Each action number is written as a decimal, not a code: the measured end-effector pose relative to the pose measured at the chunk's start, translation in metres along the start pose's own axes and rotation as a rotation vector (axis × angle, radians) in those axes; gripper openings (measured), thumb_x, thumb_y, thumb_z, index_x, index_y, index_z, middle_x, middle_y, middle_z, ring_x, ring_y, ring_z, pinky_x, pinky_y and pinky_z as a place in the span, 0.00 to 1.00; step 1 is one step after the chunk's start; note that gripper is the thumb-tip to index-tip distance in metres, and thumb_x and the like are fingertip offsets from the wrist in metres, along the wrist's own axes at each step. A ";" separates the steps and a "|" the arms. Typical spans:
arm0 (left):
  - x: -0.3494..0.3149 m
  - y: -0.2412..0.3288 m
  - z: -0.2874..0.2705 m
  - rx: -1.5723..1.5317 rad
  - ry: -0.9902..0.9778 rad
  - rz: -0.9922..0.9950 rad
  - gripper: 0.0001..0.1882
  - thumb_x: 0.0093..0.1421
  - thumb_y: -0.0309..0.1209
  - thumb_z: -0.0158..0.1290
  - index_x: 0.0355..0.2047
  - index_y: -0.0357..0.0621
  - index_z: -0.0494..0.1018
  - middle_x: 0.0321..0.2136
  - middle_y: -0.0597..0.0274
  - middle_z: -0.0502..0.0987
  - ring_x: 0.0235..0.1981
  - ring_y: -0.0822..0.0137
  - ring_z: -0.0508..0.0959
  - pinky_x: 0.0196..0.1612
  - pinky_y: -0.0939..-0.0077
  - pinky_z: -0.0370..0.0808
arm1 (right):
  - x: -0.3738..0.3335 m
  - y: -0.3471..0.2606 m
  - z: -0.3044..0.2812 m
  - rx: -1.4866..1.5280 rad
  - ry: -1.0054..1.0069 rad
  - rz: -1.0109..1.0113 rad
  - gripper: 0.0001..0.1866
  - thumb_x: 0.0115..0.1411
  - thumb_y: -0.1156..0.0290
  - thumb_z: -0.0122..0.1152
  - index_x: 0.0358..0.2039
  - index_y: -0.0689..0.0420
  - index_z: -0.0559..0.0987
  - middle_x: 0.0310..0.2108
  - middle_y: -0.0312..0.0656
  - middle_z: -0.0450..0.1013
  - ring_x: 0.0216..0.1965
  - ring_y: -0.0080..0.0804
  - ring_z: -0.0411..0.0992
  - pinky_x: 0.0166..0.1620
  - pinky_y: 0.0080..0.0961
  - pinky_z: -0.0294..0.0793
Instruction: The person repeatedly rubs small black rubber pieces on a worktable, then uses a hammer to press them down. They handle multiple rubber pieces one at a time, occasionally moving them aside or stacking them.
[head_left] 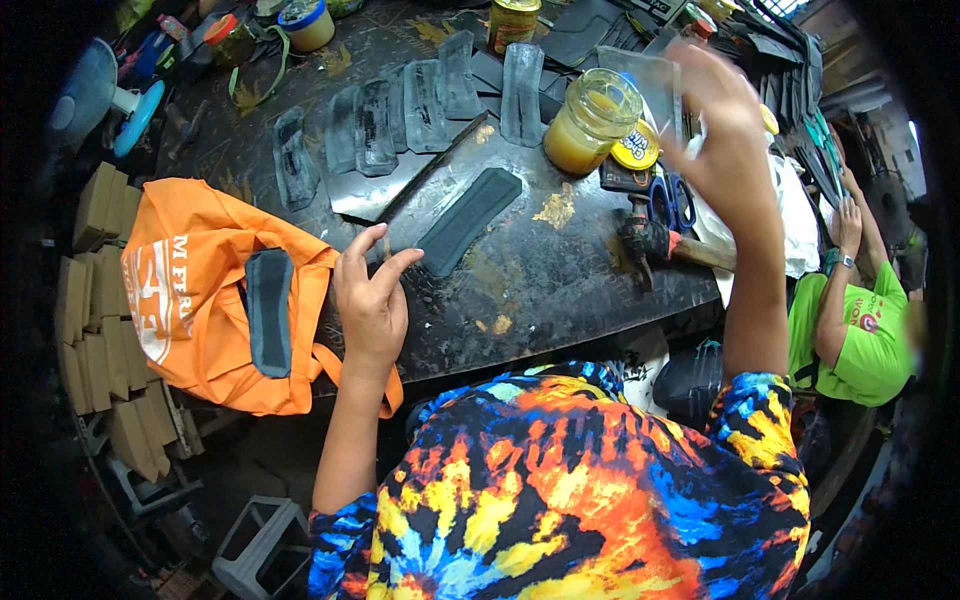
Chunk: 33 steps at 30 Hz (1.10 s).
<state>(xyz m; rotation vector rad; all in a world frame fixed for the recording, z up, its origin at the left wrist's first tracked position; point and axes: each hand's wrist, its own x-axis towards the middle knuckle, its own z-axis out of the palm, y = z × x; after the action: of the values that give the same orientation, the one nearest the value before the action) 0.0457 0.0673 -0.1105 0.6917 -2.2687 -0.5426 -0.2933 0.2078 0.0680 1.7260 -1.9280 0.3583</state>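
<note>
Your left hand (372, 300) is loosely spread; steady the dark strip (472, 222) lightly. Your right hand (722, 150): blurred, can't tell.

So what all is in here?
table: one, black, middle
strips: about nine, dark, on table and bag
bag: one, orange, left side
jar: one, clear, yellow inside, right half
scissors: one pair, blue, right of jar
hammer: one, dark, beside scissors
blocks: many, tan, stacked left
stool: one, grey, lower left
co-worker: one, green shirt, far right
other containers: several, mixed, table's back
patterned shirt: one, multicoloured, bottom
left fingers: one hand, near middle strip
right fingers: one hand, blurred, upper right
</note>
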 end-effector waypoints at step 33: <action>-0.003 0.007 -0.008 -0.214 0.198 -0.231 0.12 0.68 0.17 0.48 0.43 0.39 0.80 0.55 0.48 0.73 0.56 0.54 0.77 0.61 0.63 0.73 | -0.055 -0.144 0.121 0.390 -0.520 -0.399 0.56 0.59 0.23 0.51 0.75 0.51 0.63 0.76 0.51 0.56 0.79 0.48 0.47 0.76 0.62 0.42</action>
<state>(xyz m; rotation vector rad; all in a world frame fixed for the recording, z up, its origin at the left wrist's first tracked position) 0.0511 0.0724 -0.1025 0.8627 -1.9260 -0.7787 -0.1740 0.1687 -0.0828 2.6139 -1.8558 0.1469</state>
